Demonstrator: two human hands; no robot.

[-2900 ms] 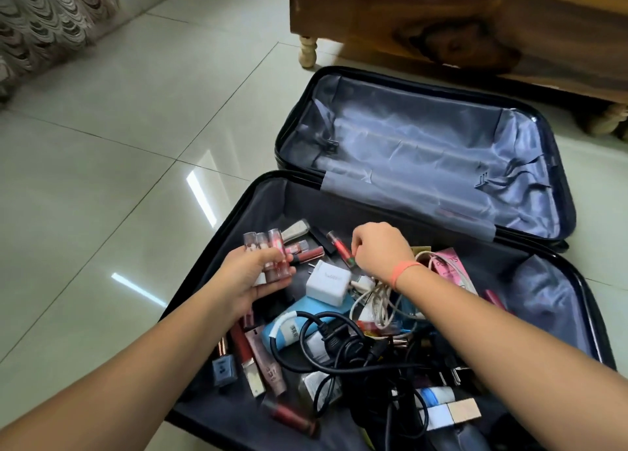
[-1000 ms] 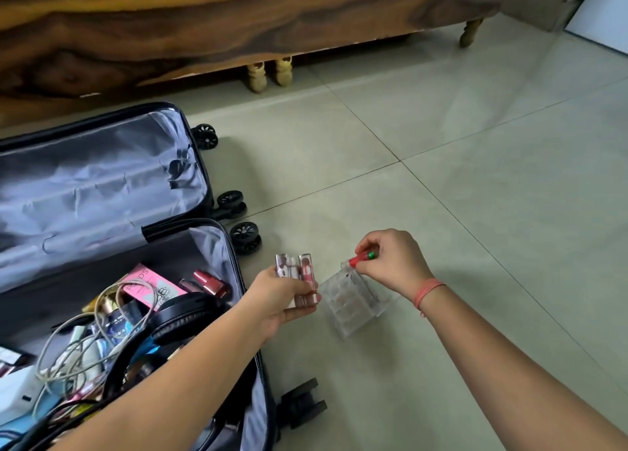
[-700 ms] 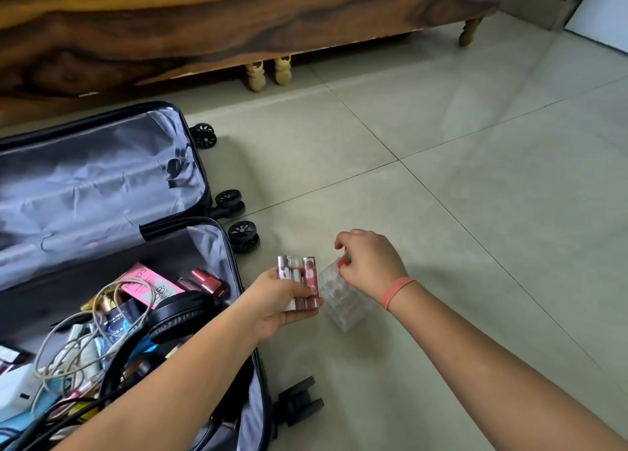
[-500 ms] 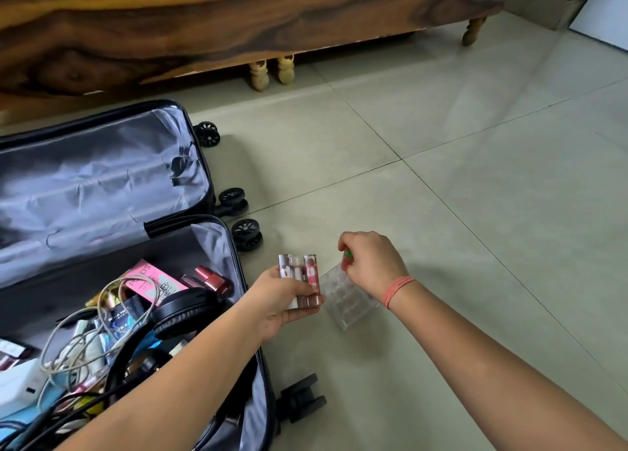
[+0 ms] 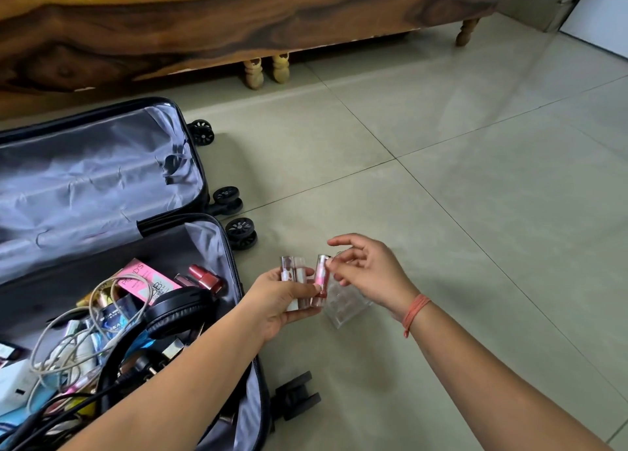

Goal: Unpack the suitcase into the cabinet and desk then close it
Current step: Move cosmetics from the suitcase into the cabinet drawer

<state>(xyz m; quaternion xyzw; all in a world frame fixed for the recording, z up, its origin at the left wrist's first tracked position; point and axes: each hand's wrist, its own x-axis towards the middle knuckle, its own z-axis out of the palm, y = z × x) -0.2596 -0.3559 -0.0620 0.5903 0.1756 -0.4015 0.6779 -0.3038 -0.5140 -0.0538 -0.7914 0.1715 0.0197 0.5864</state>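
Up from the clear plastic holder point(image 5: 346, 309), where it was pressing a tube in half a second ago, the right hand point(image 5: 372, 272) has come across to the lipstick tubes point(image 5: 299, 280) held by the left hand point(image 5: 278, 301). That left hand grips the bundle upright, fingers curled behind and thumb across the front. On the right hand the fingers are loosely spread, the forefinger raised, and the thumb tip meets the cap of the pink tube point(image 5: 321, 275) at the bundle's right edge; whether it pinches the cap I cannot tell. Below both hands the holder stands on the floor tiles point(image 5: 475, 212), just beside the suitcase point(image 5: 229, 263), which lies open at the left. Its near half is heaped with black headphones point(image 5: 180, 311), white cables point(image 5: 64, 348) and a pink box point(image 5: 146, 280)
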